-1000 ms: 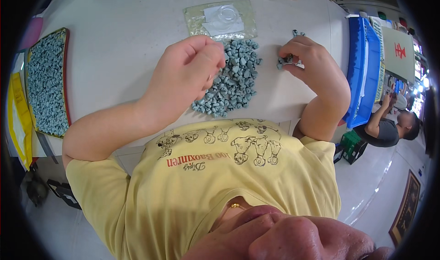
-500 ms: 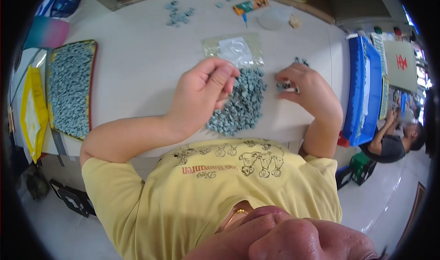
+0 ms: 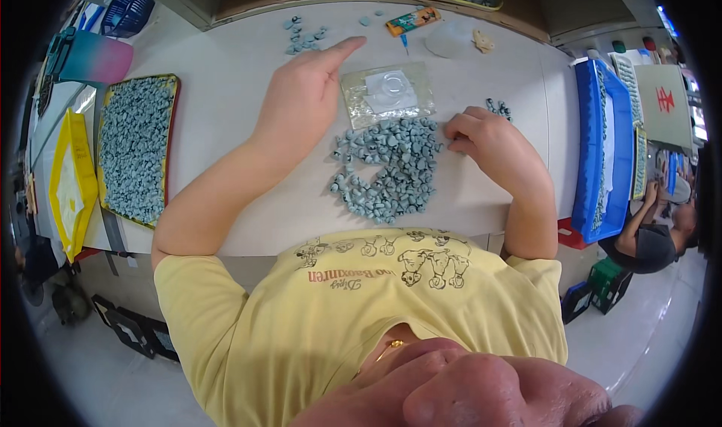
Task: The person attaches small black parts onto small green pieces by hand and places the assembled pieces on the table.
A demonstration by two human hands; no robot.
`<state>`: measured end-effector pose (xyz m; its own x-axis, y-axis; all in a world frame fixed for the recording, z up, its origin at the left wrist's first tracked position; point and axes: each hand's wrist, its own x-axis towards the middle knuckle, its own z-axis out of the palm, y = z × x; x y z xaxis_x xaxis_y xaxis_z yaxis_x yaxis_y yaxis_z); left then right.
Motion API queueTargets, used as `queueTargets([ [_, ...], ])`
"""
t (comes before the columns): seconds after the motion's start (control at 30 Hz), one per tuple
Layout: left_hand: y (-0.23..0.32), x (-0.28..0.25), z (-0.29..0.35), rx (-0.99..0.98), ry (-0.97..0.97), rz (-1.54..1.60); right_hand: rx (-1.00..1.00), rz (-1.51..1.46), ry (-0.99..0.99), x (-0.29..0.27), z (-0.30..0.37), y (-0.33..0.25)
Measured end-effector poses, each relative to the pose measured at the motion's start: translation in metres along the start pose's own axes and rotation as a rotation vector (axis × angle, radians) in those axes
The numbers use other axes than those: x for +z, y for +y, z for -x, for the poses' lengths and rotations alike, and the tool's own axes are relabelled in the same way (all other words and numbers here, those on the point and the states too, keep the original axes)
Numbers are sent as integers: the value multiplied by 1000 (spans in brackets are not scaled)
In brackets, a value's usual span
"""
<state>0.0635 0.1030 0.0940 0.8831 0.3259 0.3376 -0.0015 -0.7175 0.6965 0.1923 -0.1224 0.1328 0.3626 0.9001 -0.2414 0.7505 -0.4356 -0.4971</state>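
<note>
A loose pile of small grey-blue stone-like pieces (image 3: 395, 160) lies on the table in front of me, with a bare gap in its left half. My right hand (image 3: 489, 141) is at the pile's right edge, fingers bent and tips close together; whatever is between them is too small to make out. Above and left of the pile is my left hand (image 3: 304, 92), its index finger stretched out and its other fingers mostly hidden. Just beyond it lies a small scatter of similar pieces (image 3: 304, 39). A clear plastic bag (image 3: 353, 100) with a white paper and a ring-shaped thing touches the pile's far side.
At the left, a yellow-rimmed tray (image 3: 135, 148) is full of similar pieces. A small cluster (image 3: 499, 109) lies beyond my right hand. An orange-green packet (image 3: 412, 21) is at the back. A blue bin (image 3: 590, 148) stands right, near a seated person (image 3: 654, 243).
My left hand has moved away from the pile toward the far scatter, its index finger now extended. My right hand has shifted left to the pile's edge. A gap now shows in the pile.
</note>
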Motion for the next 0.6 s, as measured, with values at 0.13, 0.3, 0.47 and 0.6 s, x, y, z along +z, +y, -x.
queueTargets([
  [0.13,-1,19,-6,-42,-129,-327,-20,11,120,0,9,8],
  [0.3,16,46,-2,89,-242,-500,-50,1,169,-8,19,17],
  [0.47,27,66,-1,159,-226,-537,-67,-44,288,-7,23,32],
  [0.6,31,72,1,220,-210,-502,-157,-71,413,-2,20,39],
])
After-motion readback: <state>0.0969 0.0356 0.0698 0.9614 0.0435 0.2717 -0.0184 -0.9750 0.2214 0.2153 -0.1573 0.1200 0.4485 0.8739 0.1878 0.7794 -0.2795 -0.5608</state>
